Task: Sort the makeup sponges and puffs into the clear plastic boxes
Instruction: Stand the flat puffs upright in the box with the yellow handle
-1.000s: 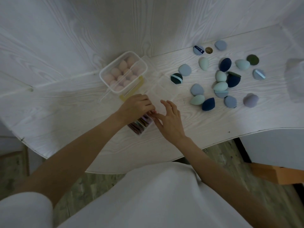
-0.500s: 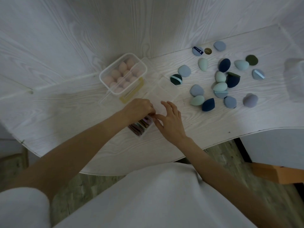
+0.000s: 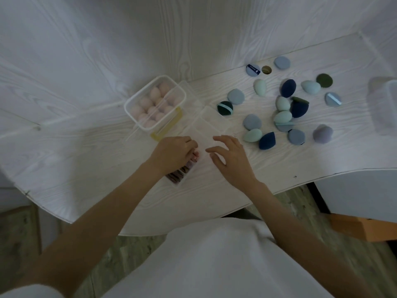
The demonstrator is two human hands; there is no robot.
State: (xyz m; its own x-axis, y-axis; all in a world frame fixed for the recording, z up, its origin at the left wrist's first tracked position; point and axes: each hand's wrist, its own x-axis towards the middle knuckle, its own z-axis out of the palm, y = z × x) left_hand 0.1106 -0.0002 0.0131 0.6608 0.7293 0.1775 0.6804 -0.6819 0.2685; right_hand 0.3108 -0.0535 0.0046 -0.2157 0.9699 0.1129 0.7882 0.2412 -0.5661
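A small clear box (image 3: 182,172) of brownish puffs sits at the near middle of the white table (image 3: 86,160), and its far end is covered by the left hand (image 3: 174,153), fingers curled down into it; whether anything is pinched cannot be told. The right hand (image 3: 231,160) is held just beside it, fingers spread and holding nothing. A lidded box of pink sponges (image 3: 154,105) stands beyond, with loose blue and green sponges (image 3: 283,108) scattered to the right.
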